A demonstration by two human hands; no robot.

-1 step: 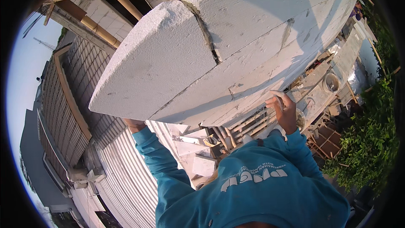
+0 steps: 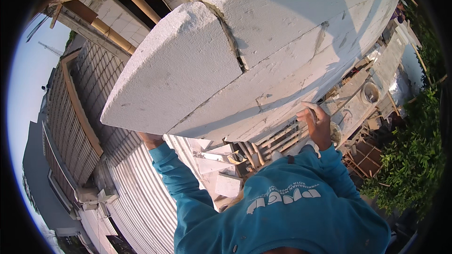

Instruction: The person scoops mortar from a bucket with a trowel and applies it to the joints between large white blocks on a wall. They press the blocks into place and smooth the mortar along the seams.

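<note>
A blue sweater [image 2: 282, 221] with white lettering fills the space at six o'clock, its sleeves leading out to both hands. The left hand [image 2: 150, 140], between eight and nine o'clock, goes up behind the bottom edge of the end block [image 2: 169, 73]; its fingers are hidden, so I cannot tell whether they are spread or gripping. The right hand [image 2: 318, 124], at three o'clock, is loosely curled, with the fingers a little apart. Its pale-tipped pointing finger reaches toward the bottom edge of the wall [image 2: 287, 33]; I cannot tell whether it touches.

The end block lies between ten and eleven o'clock, pale and rough along its upper edge, tapering to a corner at nine. A dark, open crack [image 2: 228, 37] parts it from the wall, which curves away through one o'clock, crossed by thin joints and partly in shadow.

Lower down, broken blocks [image 2: 228, 185] lie at six o'clock. At three o'clock a bucket [image 2: 370, 93] sits among dusty planks [image 2: 351, 117]. Green leaves [image 2: 405, 160] crowd four o'clock.

Farther off, a pale ridged roof [image 2: 141, 197] spreads between seven and eight o'clock, and a tiled roof [image 2: 77, 113] stands at nine. Beyond them, blue sky [image 2: 30, 75] shows between nine and ten, with a thin mast [image 2: 49, 48] against it.
</note>
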